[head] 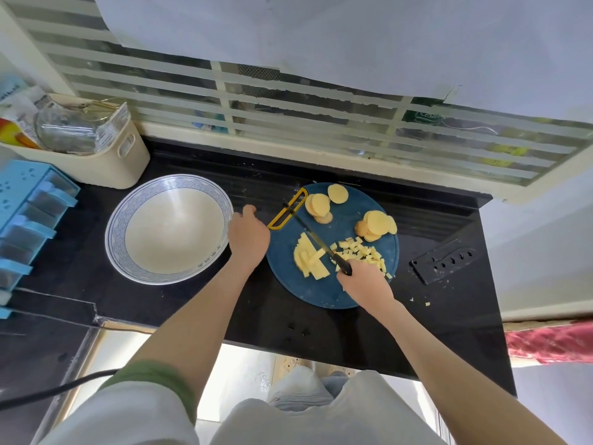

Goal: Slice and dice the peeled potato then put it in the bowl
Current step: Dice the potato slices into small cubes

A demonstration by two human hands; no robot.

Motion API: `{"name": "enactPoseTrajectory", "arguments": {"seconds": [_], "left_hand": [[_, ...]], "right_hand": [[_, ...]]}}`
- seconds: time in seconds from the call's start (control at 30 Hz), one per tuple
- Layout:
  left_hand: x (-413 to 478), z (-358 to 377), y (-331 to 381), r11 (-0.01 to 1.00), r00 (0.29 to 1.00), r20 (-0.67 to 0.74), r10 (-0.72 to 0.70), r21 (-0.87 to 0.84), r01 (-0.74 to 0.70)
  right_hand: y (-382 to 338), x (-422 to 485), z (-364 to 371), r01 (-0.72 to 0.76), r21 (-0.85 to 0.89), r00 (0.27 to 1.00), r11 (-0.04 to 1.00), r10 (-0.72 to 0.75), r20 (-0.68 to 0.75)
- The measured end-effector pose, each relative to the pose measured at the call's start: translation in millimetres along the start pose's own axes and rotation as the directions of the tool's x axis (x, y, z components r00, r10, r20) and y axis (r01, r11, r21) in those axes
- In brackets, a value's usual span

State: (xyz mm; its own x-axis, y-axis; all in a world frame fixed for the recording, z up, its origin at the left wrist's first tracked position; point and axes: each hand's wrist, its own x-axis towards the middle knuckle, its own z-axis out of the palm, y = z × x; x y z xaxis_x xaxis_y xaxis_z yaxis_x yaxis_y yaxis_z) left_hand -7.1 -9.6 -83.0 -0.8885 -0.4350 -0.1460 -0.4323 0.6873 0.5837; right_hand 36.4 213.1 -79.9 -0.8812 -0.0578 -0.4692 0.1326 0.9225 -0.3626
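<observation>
Black stone counter (pixel 433 332) under a louvred window carries a round blue cutting board (pixel 321 293), and all of the potato lies on it. The potato strips (pixel 309 261) sit at the near left, the dice (pixel 362 253) at the near right, and two stacks of round slices (pixel 317 205) wait at the far side.

The right hand (pixel 364 281) is clenched round the black handle of the knife (pixel 313 236). The blade slants across the strips, its tip near the board's yellow handle.

The left hand (pixel 248 239) rests at the board's left edge, well clear of the blade. Its fingers are hidden, so I cannot tell whether it grasps anything.

Dicing looks to be the step in hand. To do it well, bunch the strips square to the blade, pin them with tucked fingertips and cut across in even steps, so that the cubes match the pile beside them.

The bowl (pixel 173 229) stands empty just left of the board. A knife sheath (pixel 444 261) lies to the right, near a few stray potato bits.
</observation>
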Motion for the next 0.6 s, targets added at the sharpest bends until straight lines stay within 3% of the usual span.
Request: {"name": "enactPoseTrajectory", "arguments": {"seconds": [0.13,0.3,0.37,0.5,0.6], "left_hand": [[-19,17,6,0.980,0.972,0.141,0.190,0.023,-0.195],[-37,45,20,0.915,0.883,0.368,0.290,0.164,-0.368],[-42,54,28,0.859,0.870,0.399,0.291,0.291,-0.421],[-46,70,40,0.849,0.905,0.400,0.144,0.420,-0.321],[-48,78,44,0.787,0.888,0.429,0.168,0.484,-0.383]], "right_hand": [[-2,4,1,-0.119,0.251,0.991,0.961,0.129,-0.024],[6,6,-1,-0.157,0.285,0.986,0.946,0.166,-0.006],[8,5,0,-0.163,0.269,0.986,0.949,0.168,0.006],[15,1,2,-0.175,0.267,0.984,0.948,0.180,0.007],[18,1,1,-0.166,0.235,0.985,0.958,0.171,0.000]]}}
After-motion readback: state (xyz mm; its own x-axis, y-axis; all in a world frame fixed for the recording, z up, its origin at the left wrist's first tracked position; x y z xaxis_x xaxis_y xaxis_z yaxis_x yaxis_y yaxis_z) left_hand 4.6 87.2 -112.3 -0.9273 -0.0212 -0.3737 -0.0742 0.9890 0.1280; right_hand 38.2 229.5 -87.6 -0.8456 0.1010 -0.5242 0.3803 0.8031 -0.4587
